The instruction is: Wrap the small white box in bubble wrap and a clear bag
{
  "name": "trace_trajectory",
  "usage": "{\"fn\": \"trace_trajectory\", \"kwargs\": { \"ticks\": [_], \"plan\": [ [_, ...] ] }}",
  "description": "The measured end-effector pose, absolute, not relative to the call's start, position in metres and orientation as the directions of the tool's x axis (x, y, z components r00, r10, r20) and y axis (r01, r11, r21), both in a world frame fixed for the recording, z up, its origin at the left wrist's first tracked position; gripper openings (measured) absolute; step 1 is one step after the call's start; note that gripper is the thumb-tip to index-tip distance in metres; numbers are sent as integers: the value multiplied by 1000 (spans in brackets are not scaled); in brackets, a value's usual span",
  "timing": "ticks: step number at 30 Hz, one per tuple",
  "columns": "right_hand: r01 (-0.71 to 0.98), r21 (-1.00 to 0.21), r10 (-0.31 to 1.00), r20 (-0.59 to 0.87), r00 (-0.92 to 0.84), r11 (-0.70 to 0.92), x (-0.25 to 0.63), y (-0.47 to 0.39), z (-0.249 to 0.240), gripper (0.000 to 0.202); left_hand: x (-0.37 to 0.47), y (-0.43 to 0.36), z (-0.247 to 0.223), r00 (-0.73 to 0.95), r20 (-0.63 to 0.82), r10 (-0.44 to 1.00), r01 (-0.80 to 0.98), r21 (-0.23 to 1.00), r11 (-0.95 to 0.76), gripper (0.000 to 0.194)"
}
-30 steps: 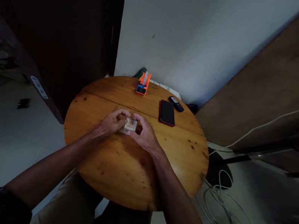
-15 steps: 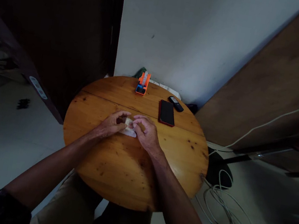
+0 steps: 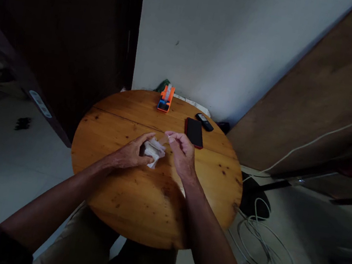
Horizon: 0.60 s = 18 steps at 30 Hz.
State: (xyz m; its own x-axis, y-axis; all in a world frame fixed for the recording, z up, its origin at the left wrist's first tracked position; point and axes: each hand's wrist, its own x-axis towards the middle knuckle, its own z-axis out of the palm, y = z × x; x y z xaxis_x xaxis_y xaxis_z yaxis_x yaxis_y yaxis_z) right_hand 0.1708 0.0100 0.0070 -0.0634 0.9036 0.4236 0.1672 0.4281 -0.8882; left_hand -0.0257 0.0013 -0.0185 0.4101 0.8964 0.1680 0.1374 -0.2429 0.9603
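My left hand (image 3: 132,152) grips a small white wrapped packet (image 3: 154,150) between thumb and fingers, over the middle of the round wooden table (image 3: 124,200). To the right of the packet, my right hand (image 3: 183,152) is closed in a pinch on a thin, clear strip (image 3: 163,139) that reaches toward the packet's upper edge. Whether the strip is joined to the packet is too small to tell. What the packet contains is hidden by its crumpled wrapping.
An orange and blue tape dispenser (image 3: 165,99) stands at the table's back. A dark phone with a red edge (image 3: 194,132) and a black remote (image 3: 204,122) lie at the back right. Coiled cable (image 3: 262,241) is on the floor, right of the table.
My right hand has moved right and away from the packet, with the clear strip now showing at its fingertips. The packet is tilted differently in my left hand, and the view has shifted slightly.
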Motion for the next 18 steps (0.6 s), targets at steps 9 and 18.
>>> {"fn": "trace_trajectory", "kwargs": {
  "ticks": [9,18],
  "plan": [
    [146,-906,915,403,12,397,174,14,6,23,-24,-1,-20,455,142,879,77,977,-197,98],
    [24,-984,962,165,-218,174,178,15,2,39,-24,6,-23,345,183,921,45,977,-211,103]
  ]
}}
